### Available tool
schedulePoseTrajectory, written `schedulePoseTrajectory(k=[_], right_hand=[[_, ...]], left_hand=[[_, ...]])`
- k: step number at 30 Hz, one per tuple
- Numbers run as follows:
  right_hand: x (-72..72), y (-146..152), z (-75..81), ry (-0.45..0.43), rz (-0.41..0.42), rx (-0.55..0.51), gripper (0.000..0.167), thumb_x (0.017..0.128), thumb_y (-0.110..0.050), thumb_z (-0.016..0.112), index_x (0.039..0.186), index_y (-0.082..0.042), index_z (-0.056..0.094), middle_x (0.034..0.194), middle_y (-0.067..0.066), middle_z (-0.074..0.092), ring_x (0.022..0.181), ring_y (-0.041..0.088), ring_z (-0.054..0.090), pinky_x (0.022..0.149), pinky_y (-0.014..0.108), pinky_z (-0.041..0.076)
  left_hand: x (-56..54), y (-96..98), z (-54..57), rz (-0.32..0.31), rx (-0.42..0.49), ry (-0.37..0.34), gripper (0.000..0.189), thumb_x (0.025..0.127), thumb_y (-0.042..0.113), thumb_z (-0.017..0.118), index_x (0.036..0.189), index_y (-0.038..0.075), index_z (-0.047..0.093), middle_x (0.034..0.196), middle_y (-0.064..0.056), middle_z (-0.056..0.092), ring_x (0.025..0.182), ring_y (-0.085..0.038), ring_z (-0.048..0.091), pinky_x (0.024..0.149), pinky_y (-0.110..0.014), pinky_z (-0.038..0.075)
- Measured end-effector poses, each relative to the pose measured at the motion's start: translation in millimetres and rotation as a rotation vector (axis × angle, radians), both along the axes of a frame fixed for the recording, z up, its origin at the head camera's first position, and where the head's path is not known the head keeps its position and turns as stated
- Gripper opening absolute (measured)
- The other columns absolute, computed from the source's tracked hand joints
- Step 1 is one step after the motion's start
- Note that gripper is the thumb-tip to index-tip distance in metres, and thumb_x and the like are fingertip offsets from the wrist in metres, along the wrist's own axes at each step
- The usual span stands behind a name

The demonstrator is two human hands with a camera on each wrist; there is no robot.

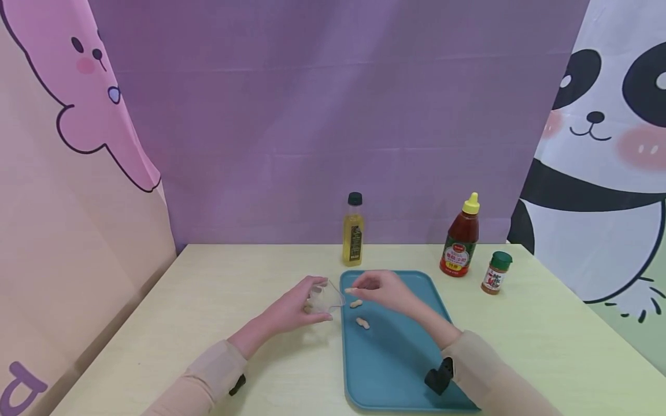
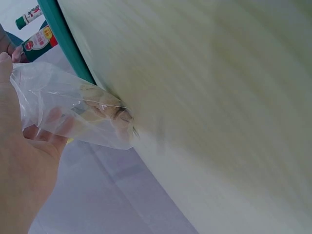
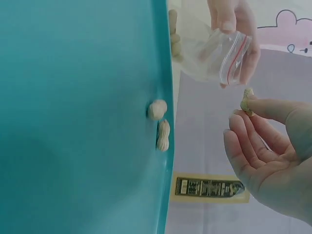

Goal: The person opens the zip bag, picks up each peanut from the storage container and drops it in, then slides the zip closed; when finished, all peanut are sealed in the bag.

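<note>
My left hand (image 1: 304, 306) holds a clear zip bag (image 2: 73, 105) by its mouth, left of the blue tray (image 1: 395, 364). Several peanuts (image 2: 105, 105) sit at the bottom of the bag in the left wrist view. Above the tray's far left corner, my right hand (image 1: 387, 290) pinches one peanut (image 3: 247, 102) between thumb and fingertips, close to the bag's opening with its red zip line. Two more peanuts lie on the tray, one a peanut nearer the back (image 1: 356, 303) and the other a peanut closer to me (image 1: 362, 323).
An oil bottle (image 1: 353, 234) stands just behind the tray. At the back right are a ketchup bottle (image 1: 460, 240) with a yellow cap and a small green-capped spice jar (image 1: 496, 273). A purple cloth (image 1: 333, 127) hangs behind the pale table (image 1: 229, 277).
</note>
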State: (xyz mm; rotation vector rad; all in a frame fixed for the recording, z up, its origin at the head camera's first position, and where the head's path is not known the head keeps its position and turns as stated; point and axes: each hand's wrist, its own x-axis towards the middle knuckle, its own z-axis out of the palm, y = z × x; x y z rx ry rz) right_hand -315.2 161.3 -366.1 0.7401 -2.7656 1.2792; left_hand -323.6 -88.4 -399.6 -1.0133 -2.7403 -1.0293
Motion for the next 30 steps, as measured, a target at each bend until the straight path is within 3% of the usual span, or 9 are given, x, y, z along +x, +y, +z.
schedulePoseTrajectory(k=[5, 9, 16, 23, 30], right_hand=[[-1.0, -10, -1.4, -0.005, 0.038, -0.035, 0.022, 0.088, -0.028, 0.066, 0.099, -0.010, 0.069, 0.093, 0.007, 0.070, 0.088, 0.031, 0.066, 0.076, 0.041, 0.056], [-1.2, -17, -2.1, 0.005, 0.066, -0.030, 0.022, 0.088, -0.028, 0.066, 0.098, -0.009, 0.070, 0.093, 0.007, 0.071, 0.086, 0.029, 0.066, 0.074, 0.038, 0.056], [-0.3, -27, -1.6, 0.003, 0.082, -0.037, 0.021, 0.087, -0.025, 0.067, 0.098, -0.007, 0.070, 0.087, 0.009, 0.070, 0.078, 0.034, 0.065, 0.068, 0.044, 0.056], [3.1, -30, -0.4, 0.027, 0.046, 0.010, 0.022, 0.087, -0.023, 0.067, 0.100, -0.006, 0.070, 0.088, 0.003, 0.070, 0.075, 0.017, 0.064, 0.063, 0.026, 0.054], [4.3, -28, -0.2, 0.042, 0.046, 0.020, 0.023, 0.087, -0.023, 0.067, 0.101, -0.005, 0.070, 0.086, 0.003, 0.069, 0.070, 0.010, 0.061, 0.061, 0.024, 0.052]], left_hand=[[-0.5, -0.6, -0.7, 0.002, -0.006, 0.007, 0.079, 0.080, 0.048, 0.070, 0.141, 0.014, 0.034, 0.137, -0.001, 0.046, 0.118, -0.016, 0.051, 0.090, -0.031, 0.050], [-0.4, -0.7, -0.8, 0.000, -0.005, 0.006, 0.078, 0.080, 0.047, 0.070, 0.141, 0.015, 0.033, 0.137, -0.001, 0.046, 0.118, -0.016, 0.051, 0.089, -0.030, 0.051], [-0.6, -1.2, -0.5, -0.011, 0.004, 0.003, 0.077, 0.081, 0.047, 0.069, 0.142, 0.015, 0.033, 0.137, 0.000, 0.045, 0.119, -0.016, 0.050, 0.088, -0.029, 0.051], [-0.4, -0.1, -0.2, -0.006, -0.001, 0.005, 0.078, 0.080, 0.046, 0.070, 0.142, 0.014, 0.034, 0.137, -0.001, 0.045, 0.118, -0.016, 0.050, 0.089, -0.030, 0.050], [-0.9, 0.7, -0.1, 0.001, -0.012, 0.012, 0.076, 0.081, 0.041, 0.071, 0.141, 0.014, 0.034, 0.136, -0.002, 0.045, 0.118, -0.016, 0.051, 0.089, -0.030, 0.051]])
